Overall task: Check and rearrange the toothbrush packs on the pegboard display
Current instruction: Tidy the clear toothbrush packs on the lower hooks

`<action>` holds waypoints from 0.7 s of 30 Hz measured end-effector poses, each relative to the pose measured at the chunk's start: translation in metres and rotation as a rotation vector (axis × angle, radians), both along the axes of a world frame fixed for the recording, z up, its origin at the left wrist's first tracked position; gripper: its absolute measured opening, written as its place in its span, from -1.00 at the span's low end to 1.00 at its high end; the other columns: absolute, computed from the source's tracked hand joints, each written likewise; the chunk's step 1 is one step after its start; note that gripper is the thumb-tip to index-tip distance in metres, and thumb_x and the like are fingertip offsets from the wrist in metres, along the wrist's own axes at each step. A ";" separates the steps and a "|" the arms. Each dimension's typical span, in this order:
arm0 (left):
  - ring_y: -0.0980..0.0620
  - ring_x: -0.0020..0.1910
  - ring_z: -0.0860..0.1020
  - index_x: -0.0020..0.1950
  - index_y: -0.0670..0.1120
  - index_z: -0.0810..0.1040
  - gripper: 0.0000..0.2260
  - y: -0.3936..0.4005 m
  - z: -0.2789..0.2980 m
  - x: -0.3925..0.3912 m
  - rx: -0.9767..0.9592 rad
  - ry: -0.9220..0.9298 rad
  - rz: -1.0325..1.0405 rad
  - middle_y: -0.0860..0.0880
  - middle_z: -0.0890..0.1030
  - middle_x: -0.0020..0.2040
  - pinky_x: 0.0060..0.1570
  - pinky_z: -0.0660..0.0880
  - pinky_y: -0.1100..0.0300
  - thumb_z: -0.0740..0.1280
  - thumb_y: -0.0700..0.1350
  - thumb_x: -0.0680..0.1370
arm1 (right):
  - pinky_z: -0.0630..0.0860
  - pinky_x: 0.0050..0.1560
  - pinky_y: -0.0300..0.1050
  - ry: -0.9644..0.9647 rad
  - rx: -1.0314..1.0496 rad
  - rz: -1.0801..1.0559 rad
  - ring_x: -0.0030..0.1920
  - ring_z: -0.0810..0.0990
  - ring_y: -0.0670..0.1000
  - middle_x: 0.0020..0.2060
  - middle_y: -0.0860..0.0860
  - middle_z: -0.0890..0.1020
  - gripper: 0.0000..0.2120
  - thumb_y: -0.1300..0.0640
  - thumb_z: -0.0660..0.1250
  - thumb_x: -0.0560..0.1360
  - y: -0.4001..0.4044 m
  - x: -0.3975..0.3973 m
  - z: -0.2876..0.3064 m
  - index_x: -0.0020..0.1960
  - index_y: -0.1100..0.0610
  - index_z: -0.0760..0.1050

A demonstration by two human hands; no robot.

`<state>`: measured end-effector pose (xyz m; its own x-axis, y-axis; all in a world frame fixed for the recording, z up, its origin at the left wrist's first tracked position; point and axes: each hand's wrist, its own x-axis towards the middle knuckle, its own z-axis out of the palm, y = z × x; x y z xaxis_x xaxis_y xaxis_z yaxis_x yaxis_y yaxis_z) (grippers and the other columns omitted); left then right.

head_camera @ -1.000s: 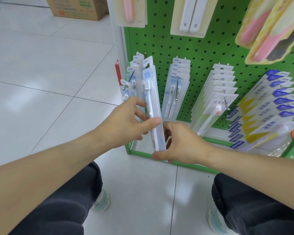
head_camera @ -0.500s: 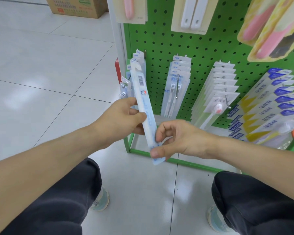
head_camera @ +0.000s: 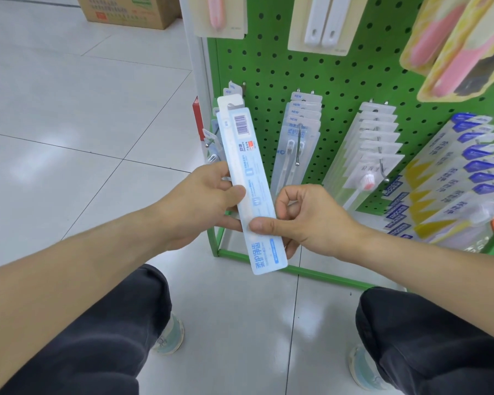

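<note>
Both hands held one long pale-blue toothbrush pack, its barcoded back turned toward the camera. The left hand had its grip narrow on the pack's left edge near the middle: the thumb lay across the face and the fingers curled behind. The right hand pinched the lower part, thumb pressed flat on the face and fingers tucked behind the right edge, with the index finger bent above. The pack stood nearly upright, tilted a little so that its top leaned left and its bottom end pointed toward the floor between the person's knees. Its hang tab at the top sat just in front of the leftmost row of packs on the green pegboard, and whether it touched the hook there could not be told.

To the right on the pegboard hung a row of clear packs marked NEW, then a row of white-topped packs with a red-and-white brush head showing at the front, then blue-and-yellow packs at the far right. Larger packs with pink and white handles hung above. A cardboard box stood on the white tiled floor behind the display. Dark trouser legs and pale shoes showed at the bottom.
</note>
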<state>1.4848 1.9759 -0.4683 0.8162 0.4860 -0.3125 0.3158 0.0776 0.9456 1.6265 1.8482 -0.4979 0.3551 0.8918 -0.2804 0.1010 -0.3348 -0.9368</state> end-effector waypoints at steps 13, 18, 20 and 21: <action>-0.09 -0.02 0.72 0.26 -0.14 0.55 -0.74 -0.007 -0.006 -0.002 -0.017 0.065 -0.120 -0.11 0.73 0.03 -0.12 0.68 0.02 0.09 -0.18 0.73 | 0.55 -0.49 -0.13 -0.076 -0.087 0.129 -0.48 0.64 0.10 -0.41 0.14 0.64 -0.50 -0.13 0.39 0.51 0.005 0.007 0.006 -0.05 0.36 0.51; -0.06 -0.01 0.71 0.30 -0.12 0.52 -0.76 -0.006 -0.008 -0.002 0.044 0.092 -0.209 -0.12 0.72 0.05 -0.06 0.68 -0.01 0.13 -0.19 0.71 | 0.52 -0.47 -0.13 -0.187 -0.099 0.164 -0.50 0.62 0.08 -0.47 0.06 0.60 -0.57 -0.21 0.37 0.50 0.003 0.011 0.004 -0.16 0.19 0.59; -0.03 -0.01 0.71 0.31 -0.08 0.52 -0.76 -0.005 -0.007 -0.003 0.044 0.105 -0.259 -0.09 0.72 0.05 -0.06 0.68 0.03 0.17 -0.23 0.69 | 0.53 -0.46 -0.13 -0.195 -0.105 0.170 -0.48 0.64 0.08 -0.45 0.05 0.61 -0.57 -0.23 0.43 0.42 0.003 0.012 0.004 -0.15 0.17 0.57; -0.01 0.00 0.71 0.32 -0.07 0.51 -0.74 -0.004 -0.007 -0.003 0.026 0.108 -0.282 -0.09 0.72 0.06 -0.06 0.67 0.05 0.20 -0.28 0.67 | 0.54 -0.45 -0.12 -0.191 -0.109 0.165 -0.46 0.65 0.08 -0.42 0.05 0.63 -0.53 -0.24 0.45 0.37 0.003 0.013 0.004 -0.10 0.20 0.57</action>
<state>1.4815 1.9714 -0.4752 0.8829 0.2535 -0.3953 0.4204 -0.0513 0.9059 1.6398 1.8508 -0.4936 0.2635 0.9102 -0.3194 0.3340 -0.3967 -0.8550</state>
